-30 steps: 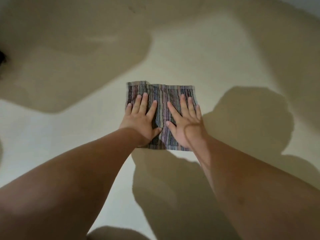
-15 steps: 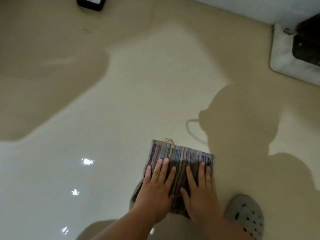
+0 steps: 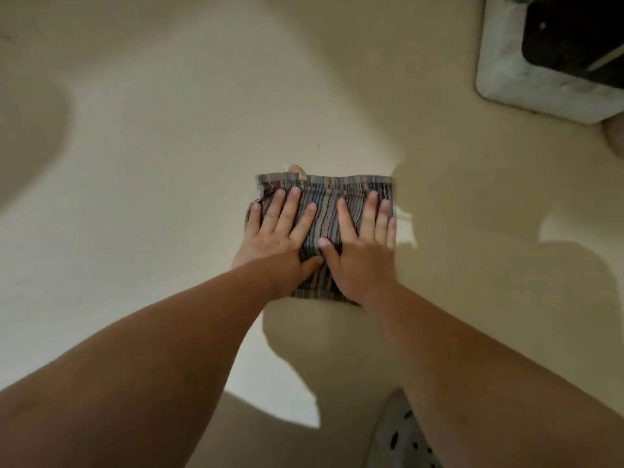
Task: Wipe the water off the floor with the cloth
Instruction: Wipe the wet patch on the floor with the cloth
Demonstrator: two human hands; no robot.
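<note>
Floor point(image 3: 169, 163), cream and glossy, seen from above. At far right we find a white box point(image 3: 506, 72) with a black top, well apart from the cloth point(image 3: 326, 211); a perforated clog point(image 3: 398, 440) shows at near right, beside the right forearm. Open floor spreads left of the cloth and beyond it, while soft shadows lie to its right and near side. The cloth, striped and folded to a rectangle, lies flat mid-floor, a tan tag point(image 3: 297, 169) peeping from its far edge. We see the left hand point(image 3: 273, 244) and right hand point(image 3: 361, 255) pressing on it side by side, fingers point(image 3: 282, 211) straight and spread, gripping nothing, thumbs almost meeting.
</note>
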